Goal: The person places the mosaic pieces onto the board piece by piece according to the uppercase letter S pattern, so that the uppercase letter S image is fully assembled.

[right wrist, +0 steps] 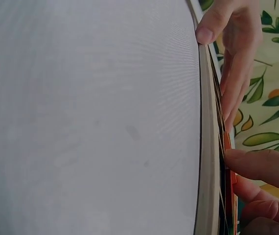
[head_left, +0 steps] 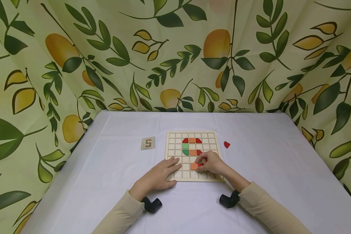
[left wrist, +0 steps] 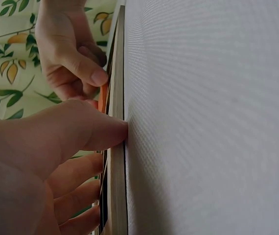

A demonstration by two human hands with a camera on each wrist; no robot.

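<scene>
A square wooden grid board [head_left: 181, 175] lies on the table, with red, orange and green tiles in its cells forming a curved figure. My left hand [head_left: 161, 172] rests on the board's lower left part, fingers spread, thumb at the near edge. With thumb and fingertips my right hand [head_left: 212, 162] pinches an orange square tile [head_left: 194, 166] in the lower middle of the grid. Beside that tile, a red piece and a green piece are partly covered by the right hand. In the right wrist view, the thumb touches the orange tile [right wrist: 227, 142] at board level.
A small pattern card [head_left: 148, 143] showing a coloured S on a grid lies left of the board. One loose red quarter-round tile [head_left: 227, 144] is right of it. The table has a white cloth [head_left: 105, 182]; a patterned curtain [head_left: 175, 65] hangs behind.
</scene>
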